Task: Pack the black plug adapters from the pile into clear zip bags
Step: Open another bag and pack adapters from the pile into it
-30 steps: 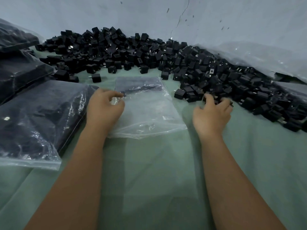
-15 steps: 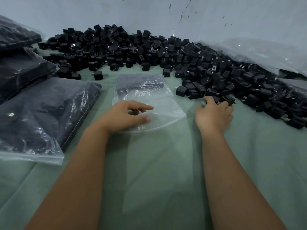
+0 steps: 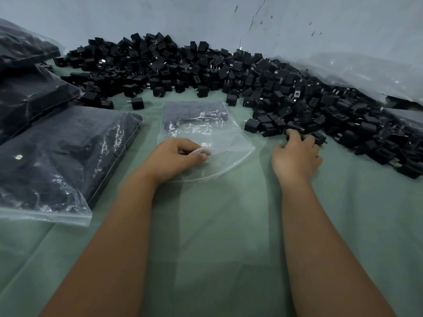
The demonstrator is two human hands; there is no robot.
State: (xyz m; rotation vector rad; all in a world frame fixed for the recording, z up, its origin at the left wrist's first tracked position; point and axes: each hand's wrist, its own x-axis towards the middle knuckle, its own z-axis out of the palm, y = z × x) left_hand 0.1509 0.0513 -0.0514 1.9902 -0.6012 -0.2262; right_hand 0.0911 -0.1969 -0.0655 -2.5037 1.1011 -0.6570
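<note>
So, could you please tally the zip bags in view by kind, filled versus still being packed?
Filled bags of black adapters, stacked at left: 3
Clear bag being packed, pinched by the left hand: 1
Total: 4

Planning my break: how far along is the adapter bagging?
Done: filled bags stacked at left. In hand: left hand pinches the open clear bag, partly loaded; right hand grabs adapters at the pile's edge. Left: the large pile remains.
</note>
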